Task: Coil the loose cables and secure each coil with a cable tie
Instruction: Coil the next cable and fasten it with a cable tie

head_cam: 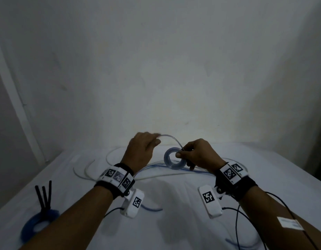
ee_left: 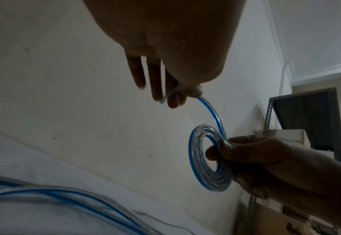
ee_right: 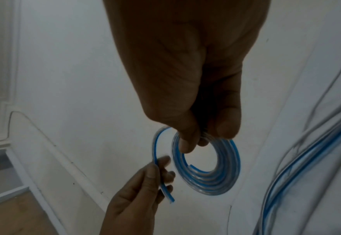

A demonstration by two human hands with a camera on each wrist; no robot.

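A flat coil (head_cam: pixel 171 160) of clear cable with a blue stripe is held upright above the white table. My right hand (head_cam: pixel 194 154) pinches the coil's rim (ee_right: pixel 210 178) between thumb and fingers. The cable's free end (head_cam: pixel 171 138) arcs up and left from the coil to my left hand (head_cam: pixel 143 147), which pinches it (ee_left: pixel 177 95) near its tip with thumb and fingers. In the right wrist view the short cut end (ee_right: pixel 168 197) sticks out past the left hand's fingers (ee_right: pixel 161 174).
More loose clear-and-blue cables (head_cam: pixel 165 170) and white cables (head_cam: pixel 87 168) lie across the table (head_cam: pixel 174 231) under the hands. A tied blue coil (head_cam: pixel 37 224) with black cable ties (head_cam: pixel 44 195) lies at the front left. A wall stands right behind the table.
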